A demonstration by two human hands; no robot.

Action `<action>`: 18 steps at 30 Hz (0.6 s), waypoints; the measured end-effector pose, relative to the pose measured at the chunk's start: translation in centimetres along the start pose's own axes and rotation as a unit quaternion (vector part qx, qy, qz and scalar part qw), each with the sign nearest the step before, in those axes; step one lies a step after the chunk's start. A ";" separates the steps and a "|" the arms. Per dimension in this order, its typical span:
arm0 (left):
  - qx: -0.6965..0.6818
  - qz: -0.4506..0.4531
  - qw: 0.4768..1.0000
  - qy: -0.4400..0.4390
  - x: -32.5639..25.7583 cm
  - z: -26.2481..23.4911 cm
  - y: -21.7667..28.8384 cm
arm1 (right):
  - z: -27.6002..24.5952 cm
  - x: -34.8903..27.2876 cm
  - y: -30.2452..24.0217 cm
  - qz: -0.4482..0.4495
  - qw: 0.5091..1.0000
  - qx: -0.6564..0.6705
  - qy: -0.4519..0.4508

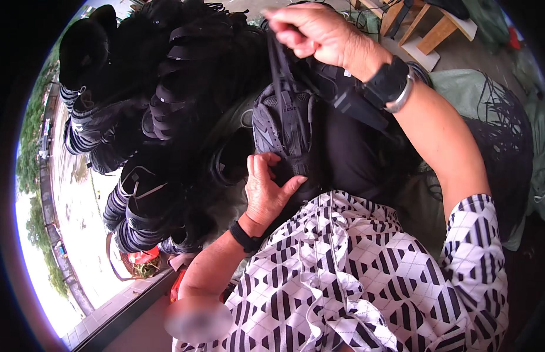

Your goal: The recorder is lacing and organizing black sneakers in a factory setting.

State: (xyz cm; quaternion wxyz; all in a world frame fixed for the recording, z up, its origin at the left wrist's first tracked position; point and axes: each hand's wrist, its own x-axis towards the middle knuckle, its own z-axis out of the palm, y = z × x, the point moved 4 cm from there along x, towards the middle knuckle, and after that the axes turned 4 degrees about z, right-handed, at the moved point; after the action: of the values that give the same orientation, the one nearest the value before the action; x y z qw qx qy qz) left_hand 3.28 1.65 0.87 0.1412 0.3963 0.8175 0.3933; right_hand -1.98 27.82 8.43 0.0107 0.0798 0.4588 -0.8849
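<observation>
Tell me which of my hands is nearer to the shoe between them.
Your left. The left hand is touching the near end of the shoe; the right hand is raised clear of it, beyond its far end.

Dark grey and black shoe upper [282,120], black piled uppers [184,88], white garment [349,252] with black-striped geometric shapes, black wristband [245,236], silver bracelet [401,100], pale green cloth [457,88]

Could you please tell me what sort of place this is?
Probably a small workshop, or a home workspace, for shoes: stacks of black shoe uppers crowd the left side, dark lace-like strands lie over pale green cloth at the right, and one dark shoe upper is in the middle.
</observation>
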 end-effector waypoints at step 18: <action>0.040 0.013 0.998 -0.043 1.6 -1.5 -0.3 | 8.8 -10.7 -7.4 -0.146 0.854 -0.499 -0.035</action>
State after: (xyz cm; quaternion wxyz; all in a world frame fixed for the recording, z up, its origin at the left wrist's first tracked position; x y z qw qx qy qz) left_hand 1.30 2.02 1.75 0.1546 0.4288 0.8206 0.3447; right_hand 6.75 24.35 21.03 -0.0639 -0.0349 0.8443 -0.5309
